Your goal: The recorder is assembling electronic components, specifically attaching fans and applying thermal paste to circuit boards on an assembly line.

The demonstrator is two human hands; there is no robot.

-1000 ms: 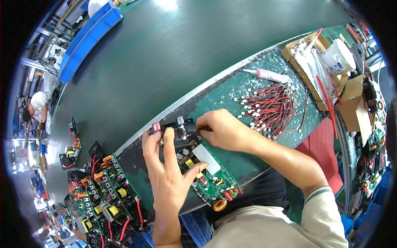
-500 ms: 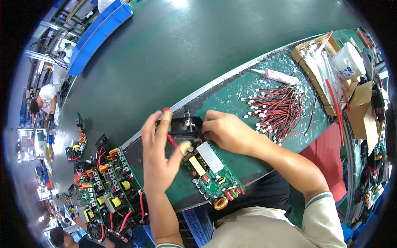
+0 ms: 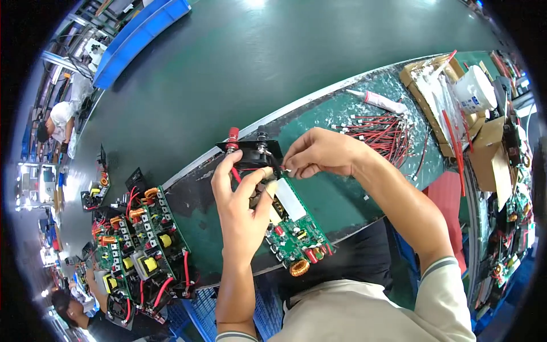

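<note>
A green circuit board [image 3: 305, 231] lies on the bench in front of me, with a white flat block, a yellow part and a copper coil [image 3: 299, 268]. A black end panel [image 3: 272, 149] stands at its far end, carrying a red terminal post [image 3: 233, 137] and a black terminal post [image 3: 262, 137]. My left hand [image 3: 242, 208] curls over this end, one finger by the red post, thumb and another finger over the board. Small white connector [image 3: 287, 169] shows at the fingertips of my right hand [image 3: 322, 153], which pinches it beside the panel.
Several similar boards [image 3: 145, 245] stand to the left. Right of my hands lie red and black wire leads [image 3: 384, 137], a glue tube [image 3: 377, 101] and an open carton [image 3: 424, 102]. A blue tray [image 3: 139, 43] is at far left; people sit beyond.
My left hand has lowered from spread fingers onto the board's far end, uncovering the red post. My right hand has shifted slightly, and a white connector now shows at its fingertips.
</note>
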